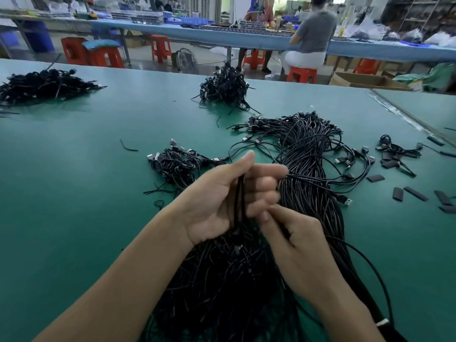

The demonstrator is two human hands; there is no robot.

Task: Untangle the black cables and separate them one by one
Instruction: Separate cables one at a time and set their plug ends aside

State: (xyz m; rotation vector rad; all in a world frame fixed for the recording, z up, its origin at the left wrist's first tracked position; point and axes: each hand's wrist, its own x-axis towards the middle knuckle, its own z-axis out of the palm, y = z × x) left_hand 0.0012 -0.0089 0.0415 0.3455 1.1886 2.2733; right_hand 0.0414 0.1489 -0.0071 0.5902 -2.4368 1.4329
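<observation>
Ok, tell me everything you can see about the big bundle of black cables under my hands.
The big bundle is a thick mass of thin black rubbery-looking cables lying on the green table. Tangled at the near edge, it runs away to the right, where silver USB plugs fan out. The left hand grips a few strands lifted upright from it; the right hand pinches one strand beside them. A white band shows on a cable at the lower right.

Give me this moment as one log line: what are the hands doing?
left hand: grips black cables | right hand: pinches one of them | cable bundle: lies on green table | stage: untangling
</observation>
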